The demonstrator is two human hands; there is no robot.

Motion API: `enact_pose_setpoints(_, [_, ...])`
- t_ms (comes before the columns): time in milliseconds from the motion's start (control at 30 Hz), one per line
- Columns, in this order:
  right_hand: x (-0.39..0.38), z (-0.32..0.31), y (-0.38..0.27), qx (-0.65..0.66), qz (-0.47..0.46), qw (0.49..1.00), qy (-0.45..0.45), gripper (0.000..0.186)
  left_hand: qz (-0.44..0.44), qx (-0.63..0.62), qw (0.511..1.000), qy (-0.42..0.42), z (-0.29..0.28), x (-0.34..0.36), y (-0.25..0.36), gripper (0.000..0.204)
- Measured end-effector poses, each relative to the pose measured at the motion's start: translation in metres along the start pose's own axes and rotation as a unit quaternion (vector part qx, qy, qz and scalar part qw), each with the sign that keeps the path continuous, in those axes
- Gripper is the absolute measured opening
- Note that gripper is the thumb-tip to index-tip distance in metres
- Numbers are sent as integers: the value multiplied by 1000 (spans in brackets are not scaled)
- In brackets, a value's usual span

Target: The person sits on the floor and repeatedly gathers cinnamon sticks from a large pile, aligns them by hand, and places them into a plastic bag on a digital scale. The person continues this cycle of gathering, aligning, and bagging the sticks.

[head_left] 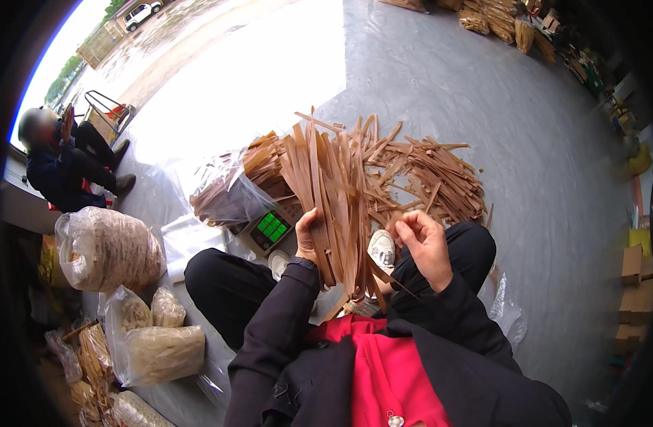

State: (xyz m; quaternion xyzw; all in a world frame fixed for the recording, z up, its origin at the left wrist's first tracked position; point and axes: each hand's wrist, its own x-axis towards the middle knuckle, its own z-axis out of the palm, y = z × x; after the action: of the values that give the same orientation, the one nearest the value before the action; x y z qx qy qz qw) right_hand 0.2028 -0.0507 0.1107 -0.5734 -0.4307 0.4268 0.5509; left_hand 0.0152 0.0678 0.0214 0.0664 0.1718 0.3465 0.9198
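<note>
My left hand (307,239) grips a thick bundle of flat brown dried strips (335,199) held upright before my knees. Its fingers wrap round the bundle's left side. To the right of the bundle, apart from it, my right hand (427,249) is raised with thumb and fingers pinched together; the fingertips are blurred, and what they hold, if anything, cannot be made out. Loose brown strips (444,181) lie in a heap on the floor beyond. Left of the bundle, a clear plastic bag (237,196) of the same strips rests on a scale (269,229) with a green lit display.
Bags of pale dried goods (116,249) stand at the left, with smaller clear packs (163,352) nearer. Another person (74,153) sits at the far left beside a hand truck (109,114). Cardboard boxes (631,285) line the right edge; bundles (487,21) lie at the back.
</note>
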Motion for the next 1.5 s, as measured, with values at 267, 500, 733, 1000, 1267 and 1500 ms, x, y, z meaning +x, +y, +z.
enact_pose_setpoints(267, [2, -6, 16, -151, -38, 984, -92, 36, -19, 0, 1000, 4, 11, 3, 9, 62])
enact_pose_setpoints(500, [18, -3, -17, -287, 63, 939, -178, 34, -21, -9, 1000, 9, 14, 5, 9, 60])
enact_pose_setpoints(733, [-26, -18, -15, -348, 6, 921, -173, 16, 3, -5, 1000, 30, 12, 6, 22, 59])
enact_pose_setpoints(1000, [-31, -87, -77, -97, 115, 986, -68, 10, 12, -18, 1000, 19, 14, 8, 27, 59])
enact_pose_setpoints(1267, [20, -20, -62, -335, -178, 925, 14, 46, -43, -10, 999, -19, 25, 10, 14, 59])
enact_pose_setpoints(1500, [70, 1, -39, -290, -150, 939, -106, 26, -86, 16, 996, -11, 21, 10, 6, 48])
